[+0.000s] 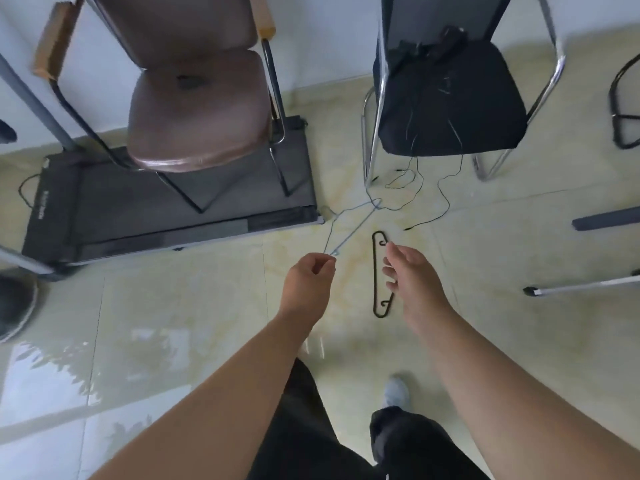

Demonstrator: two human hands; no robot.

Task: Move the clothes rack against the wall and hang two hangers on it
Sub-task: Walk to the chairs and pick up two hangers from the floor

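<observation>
Glossy pale tile floor (502, 265). Left hand (306, 282), its grip pinching a thin wire hanger (349, 226) pointing toward 1 o'clock; right hand (412, 275) released above a black hanger (375, 271) lying flat. Brown chair (197, 109) at 11 o'clock, black chair (450, 98) at 1.

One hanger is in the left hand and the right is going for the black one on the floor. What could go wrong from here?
The wire hanger in the left hand reaches toward the thin black cables trailing from the black chair; lifting it could snag them. The black hanger lies flat on glossy tile, so the right hand may slide it rather than grip it.
</observation>
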